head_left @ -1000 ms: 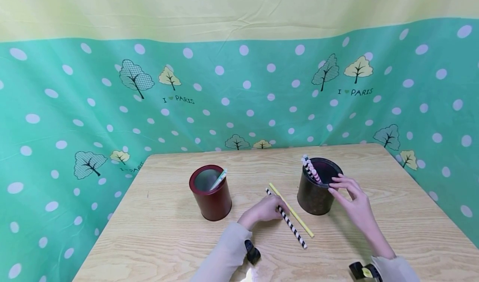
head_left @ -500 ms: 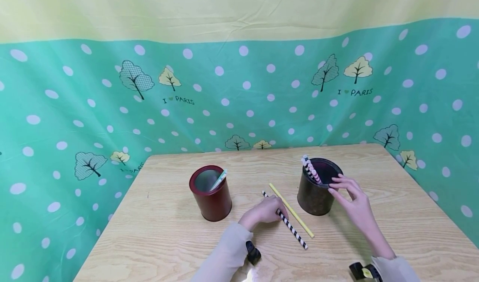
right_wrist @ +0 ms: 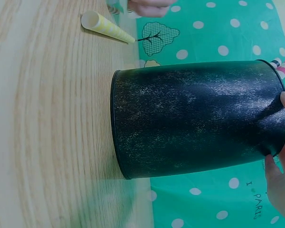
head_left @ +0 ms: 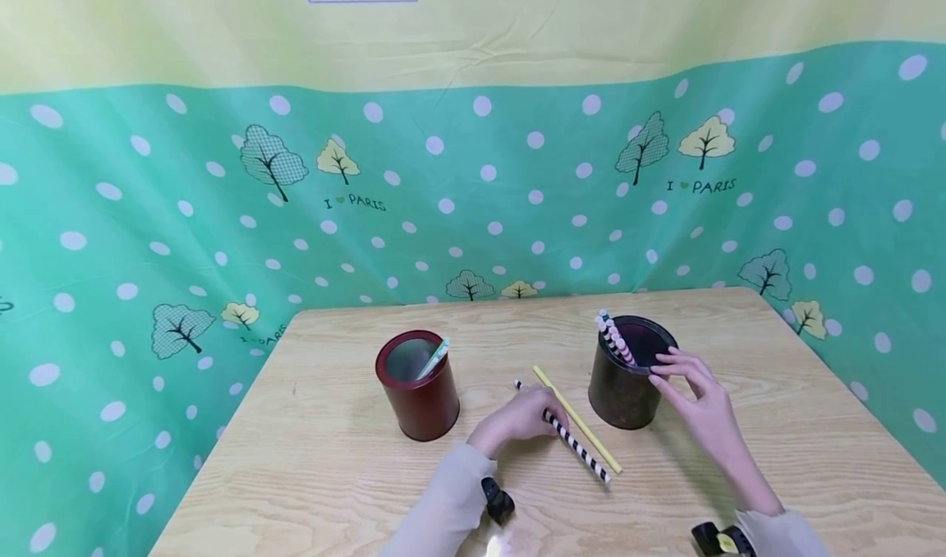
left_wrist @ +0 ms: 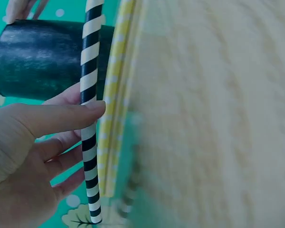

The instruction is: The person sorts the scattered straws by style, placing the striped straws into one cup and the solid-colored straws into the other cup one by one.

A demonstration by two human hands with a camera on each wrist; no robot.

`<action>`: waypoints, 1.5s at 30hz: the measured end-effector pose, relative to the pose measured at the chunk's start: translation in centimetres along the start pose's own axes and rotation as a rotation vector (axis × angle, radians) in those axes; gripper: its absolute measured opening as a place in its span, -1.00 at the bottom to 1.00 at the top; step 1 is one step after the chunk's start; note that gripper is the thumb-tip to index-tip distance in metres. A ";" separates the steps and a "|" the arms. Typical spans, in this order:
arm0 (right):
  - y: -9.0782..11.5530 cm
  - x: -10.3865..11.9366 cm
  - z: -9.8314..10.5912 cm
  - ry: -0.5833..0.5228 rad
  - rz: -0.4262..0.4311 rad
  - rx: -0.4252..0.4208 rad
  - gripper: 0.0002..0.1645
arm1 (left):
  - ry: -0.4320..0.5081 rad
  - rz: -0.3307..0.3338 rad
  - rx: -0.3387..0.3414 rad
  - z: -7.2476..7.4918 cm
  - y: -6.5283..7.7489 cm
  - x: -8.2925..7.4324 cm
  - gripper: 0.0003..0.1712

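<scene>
My left hand (head_left: 523,414) pinches a black-and-white striped straw (left_wrist: 89,156) between thumb and fingers, over the middle of the table. Beside that straw lies a yellow straw with pale dots (head_left: 580,421). With thumb and fingertips, my right hand (head_left: 698,397) holds the near right rim of a black can (head_left: 624,401), which stands upright. Several striped straws (head_left: 615,339), some black-and-white and some pink-and-white, lean inside the can at its left rim. The right wrist view shows the can's dark side close up, with fingertips at its rim.
A dark red can (head_left: 424,405) stands on the left, holding light green straws (head_left: 433,358). Everything rests on a wooden table (head_left: 318,458). Behind it hangs a green and yellow curtain (head_left: 510,163) with dots and trees.
The striped straw has shifted slightly left in my left hand, its far end drawing closer to the fingers and its near end rising a little. My right hand stays at the black can's rim.
</scene>
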State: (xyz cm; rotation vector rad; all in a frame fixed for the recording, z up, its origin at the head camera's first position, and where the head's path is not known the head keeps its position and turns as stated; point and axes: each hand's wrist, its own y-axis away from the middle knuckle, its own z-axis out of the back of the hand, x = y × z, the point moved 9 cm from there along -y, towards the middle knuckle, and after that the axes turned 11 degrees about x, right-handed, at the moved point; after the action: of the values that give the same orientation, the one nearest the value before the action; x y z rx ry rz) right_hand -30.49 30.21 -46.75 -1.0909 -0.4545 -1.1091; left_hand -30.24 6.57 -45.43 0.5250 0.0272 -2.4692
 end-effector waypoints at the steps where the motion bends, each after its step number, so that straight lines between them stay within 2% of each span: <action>1: 0.0 0.0 0.0 0.002 -0.002 0.001 -0.77 | 0.020 -0.004 -0.009 0.1 0.1 0.0 -0.81; 5: 0.1 0.0 -0.1 0.011 -0.021 -0.002 -0.78 | 0.098 -0.038 -0.052 0.8 0.2 -0.2 -0.82; 11: 0.2 -0.1 -0.2 0.019 -0.031 0.001 -0.78 | 0.316 -0.121 -0.100 1.6 0.3 -0.7 -0.82; 17: 0.2 0.1 -0.2 0.006 -0.021 -0.002 -0.78 | 0.432 -0.120 -0.182 2.4 0.7 -0.8 -0.81; 21: 0.2 0.2 -0.2 0.009 -0.023 -0.001 -0.78 | 0.488 -0.102 -0.235 3.2 1.2 -1.2 -0.79; 27: 0.2 0.4 -0.2 0.007 -0.014 0.000 -0.78 | 0.535 -0.104 -0.306 5.9 2.9 -3.5 -0.83; 30: 0.2 1.0 -0.1 0.010 0.008 0.002 -0.78 | 0.544 -0.096 -0.353 7.0 3.4 -4.1 -0.84; 35: 0.0 3.4 0.0 -0.116 0.096 0.032 -0.76 | 0.591 -0.086 -0.439 8.2 3.7 -4.3 -0.83; 38: -0.1 3.1 0.1 -0.107 0.092 0.028 -0.76 | 0.625 -0.088 -0.485 8.8 3.8 -4.2 -0.82; 41: 0.0 1.1 0.1 -0.016 0.048 -0.005 -0.76 | 0.651 -0.099 -0.530 9.6 3.9 -4.2 -0.82; 45: 0.0 0.4 0.1 -0.030 0.030 -0.008 -0.75 | 0.671 -0.112 -0.593 10.7 4.1 -4.3 -0.81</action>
State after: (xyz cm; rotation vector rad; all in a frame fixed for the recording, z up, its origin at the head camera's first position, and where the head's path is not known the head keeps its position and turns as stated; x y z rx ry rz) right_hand -30.32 30.06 -46.39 -1.1189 -0.4560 -1.0700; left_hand -28.62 4.14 -33.56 1.0550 1.0353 -2.1168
